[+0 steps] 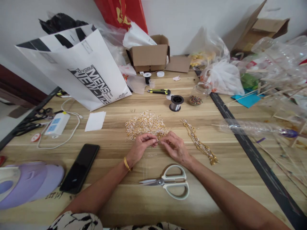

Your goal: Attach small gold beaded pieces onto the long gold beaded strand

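My left hand, with a gold bangle at its wrist, pinches a small shiny jewellery piece just in front of the pile. Facing it, my right hand has thumb and forefinger closed beside the same spot; what they grip is too small to make out. A heap of gold and silver beaded chain lies right beyond my fingertips. Below the hands, a short bit of fine chain and thin clear thread rest on the wood. Several gold-and-silver strands stretch out to the right. White-handled scissors lie nearer me, blades pointing left.
A black phone, a power strip and a white paper bag occupy the left. Farther back are a wire spool, a box cutter, a jar of beads and a cardboard box. Plastic bags and sticks crowd the right.
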`<state>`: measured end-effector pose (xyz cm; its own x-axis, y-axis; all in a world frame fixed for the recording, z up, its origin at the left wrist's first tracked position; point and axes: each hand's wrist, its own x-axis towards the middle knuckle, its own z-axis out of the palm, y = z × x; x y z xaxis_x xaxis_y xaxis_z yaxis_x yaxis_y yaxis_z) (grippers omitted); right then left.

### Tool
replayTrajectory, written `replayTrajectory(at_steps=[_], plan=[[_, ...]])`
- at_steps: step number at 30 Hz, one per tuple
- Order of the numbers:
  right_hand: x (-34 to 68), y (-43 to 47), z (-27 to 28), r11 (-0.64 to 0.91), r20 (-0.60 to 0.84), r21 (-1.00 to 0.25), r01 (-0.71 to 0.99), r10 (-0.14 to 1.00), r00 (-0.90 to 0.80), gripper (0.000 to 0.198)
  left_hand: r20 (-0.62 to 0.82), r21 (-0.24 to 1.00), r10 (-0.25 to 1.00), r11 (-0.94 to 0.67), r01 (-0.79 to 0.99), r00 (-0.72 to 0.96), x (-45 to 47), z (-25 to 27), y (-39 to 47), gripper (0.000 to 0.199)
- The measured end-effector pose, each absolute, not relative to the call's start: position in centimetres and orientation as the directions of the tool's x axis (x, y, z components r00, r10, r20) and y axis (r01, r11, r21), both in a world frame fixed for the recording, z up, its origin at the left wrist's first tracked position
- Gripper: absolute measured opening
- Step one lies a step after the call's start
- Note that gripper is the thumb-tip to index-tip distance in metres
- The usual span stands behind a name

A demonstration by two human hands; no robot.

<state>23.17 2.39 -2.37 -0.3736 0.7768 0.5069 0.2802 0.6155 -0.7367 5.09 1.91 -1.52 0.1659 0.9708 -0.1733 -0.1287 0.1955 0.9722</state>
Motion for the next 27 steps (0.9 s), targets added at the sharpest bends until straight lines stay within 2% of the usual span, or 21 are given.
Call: replayTrajectory(at_steps=[27], plan=[[23.10,2.40,-2.36,0.612,0.500,-0.739,0.281,0.778,-0.379,0.011,-0.184,0.976,0.968,0.201,-0.087,0.172,5.34,-0.96,1.80,0.013]])
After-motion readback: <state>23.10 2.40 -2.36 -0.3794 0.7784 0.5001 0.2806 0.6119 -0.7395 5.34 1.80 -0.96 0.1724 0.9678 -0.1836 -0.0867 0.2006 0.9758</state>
